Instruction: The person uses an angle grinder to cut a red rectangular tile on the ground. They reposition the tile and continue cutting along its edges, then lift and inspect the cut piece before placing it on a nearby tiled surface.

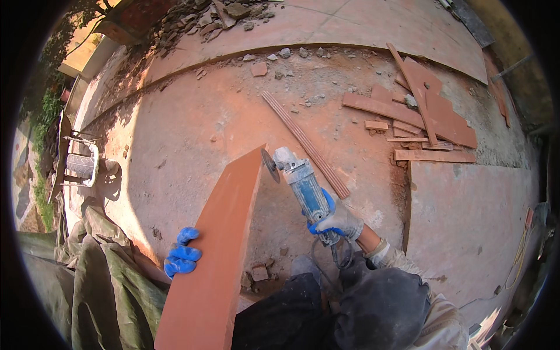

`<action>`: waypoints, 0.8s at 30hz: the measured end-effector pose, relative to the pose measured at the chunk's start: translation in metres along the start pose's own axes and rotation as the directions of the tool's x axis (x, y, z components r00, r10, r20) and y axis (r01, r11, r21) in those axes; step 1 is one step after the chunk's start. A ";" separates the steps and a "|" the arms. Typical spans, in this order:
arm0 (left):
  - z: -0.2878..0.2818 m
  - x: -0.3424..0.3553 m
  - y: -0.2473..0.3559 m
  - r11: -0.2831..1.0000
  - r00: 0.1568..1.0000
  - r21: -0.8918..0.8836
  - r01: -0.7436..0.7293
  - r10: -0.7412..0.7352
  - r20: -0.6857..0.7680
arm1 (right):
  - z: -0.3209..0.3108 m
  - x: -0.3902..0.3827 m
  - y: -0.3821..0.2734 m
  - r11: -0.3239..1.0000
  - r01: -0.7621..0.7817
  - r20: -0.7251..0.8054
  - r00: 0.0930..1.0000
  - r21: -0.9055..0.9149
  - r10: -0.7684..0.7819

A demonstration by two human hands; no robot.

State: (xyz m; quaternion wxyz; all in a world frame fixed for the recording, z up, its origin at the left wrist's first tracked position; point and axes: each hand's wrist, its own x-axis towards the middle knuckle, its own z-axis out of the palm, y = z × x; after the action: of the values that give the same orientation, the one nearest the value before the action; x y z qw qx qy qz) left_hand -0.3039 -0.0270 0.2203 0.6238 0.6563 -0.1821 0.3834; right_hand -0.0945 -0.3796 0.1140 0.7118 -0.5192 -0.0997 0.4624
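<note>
My left hand (182,255), in a blue-fronted glove, grips the left edge of a long reddish stone slab (219,239) that slants up from the lower edge. My right hand (337,219), in a pale glove with blue on the palm side, holds a dusty blue angle grinder (306,189) by its body. The grinder's disc (269,165) is at the upper end of the slab, by its right edge; whether they touch I cannot tell. A cord loops below the grinder's rear end.
Stacked reddish boards and offcuts (437,116) lie at right. A grooved strip (306,143) lies beyond the grinder. Rubble (213,17) is piled at top. An overturned wheelbarrow (81,163) and green tarp (116,274) are at left. A raised slab (466,216) edges the right.
</note>
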 end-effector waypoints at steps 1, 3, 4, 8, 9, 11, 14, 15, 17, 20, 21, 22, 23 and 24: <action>-0.002 -0.002 0.001 1.000 1.000 -0.006 0.002 -0.002 -0.001 | -0.001 0.000 0.000 0.999 0.023 -0.007 1.000 -0.034 -0.023; -0.005 -0.004 0.000 1.000 1.000 -0.010 -0.005 0.005 0.007 | -0.002 0.000 0.000 1.000 -0.010 0.005 1.000 0.007 0.010; -0.006 -0.005 0.000 1.000 1.000 -0.012 -0.010 0.010 0.008 | -0.003 0.000 0.000 1.000 0.012 0.003 1.000 0.000 -0.012; -0.006 -0.001 0.001 0.996 0.999 -0.092 0.004 0.000 0.045 | -0.003 0.002 0.001 1.000 0.016 0.010 1.000 0.004 -0.016; -0.006 0.001 0.003 0.991 0.997 -0.130 0.019 -0.010 0.071 | -0.003 0.003 0.001 1.000 0.019 0.006 1.000 0.006 -0.019; -0.007 0.004 0.006 0.977 0.992 -0.204 0.054 -0.029 0.122 | -0.004 0.003 0.000 1.000 0.017 0.004 1.000 0.002 -0.017; -0.007 0.001 0.005 0.993 0.995 -0.110 0.051 -0.041 0.096 | -0.005 0.000 -0.003 0.999 0.008 0.017 1.000 -0.032 -0.007; -0.007 -0.001 0.004 0.998 0.997 -0.043 0.043 -0.040 0.070 | -0.006 -0.003 -0.004 0.998 0.006 0.021 1.000 -0.059 -0.005; -0.009 -0.007 0.000 0.998 0.999 0.056 0.033 -0.034 0.017 | -0.005 -0.007 -0.005 0.997 0.008 0.026 1.000 -0.079 -0.006; -0.016 -0.015 -0.001 0.997 0.999 0.072 0.042 -0.044 0.027 | -0.003 -0.010 -0.003 0.998 0.016 0.027 1.000 -0.066 -0.014; -0.018 -0.015 0.000 0.997 0.998 0.068 0.043 -0.046 0.038 | -0.004 -0.010 -0.003 0.998 0.016 0.029 0.999 -0.067 -0.014; -0.020 -0.015 0.001 0.997 0.997 0.061 0.049 -0.052 0.054 | -0.004 -0.011 -0.002 0.995 0.054 0.030 0.998 -0.089 -0.051; -0.022 -0.013 0.003 0.997 0.996 0.053 0.052 -0.055 0.070 | -0.005 -0.012 -0.001 0.998 0.009 0.020 1.000 -0.056 -0.008; -0.023 -0.011 0.003 0.998 0.994 0.037 0.058 -0.061 0.091 | -0.005 -0.012 0.000 0.999 0.001 0.011 1.000 -0.045 0.000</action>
State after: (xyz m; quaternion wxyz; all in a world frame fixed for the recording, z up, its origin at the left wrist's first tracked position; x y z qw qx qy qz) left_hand -0.3196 -0.0078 0.2131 0.6144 0.6890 -0.1845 0.3372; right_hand -0.0983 -0.3923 0.1156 0.6996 -0.5324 -0.1141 0.4628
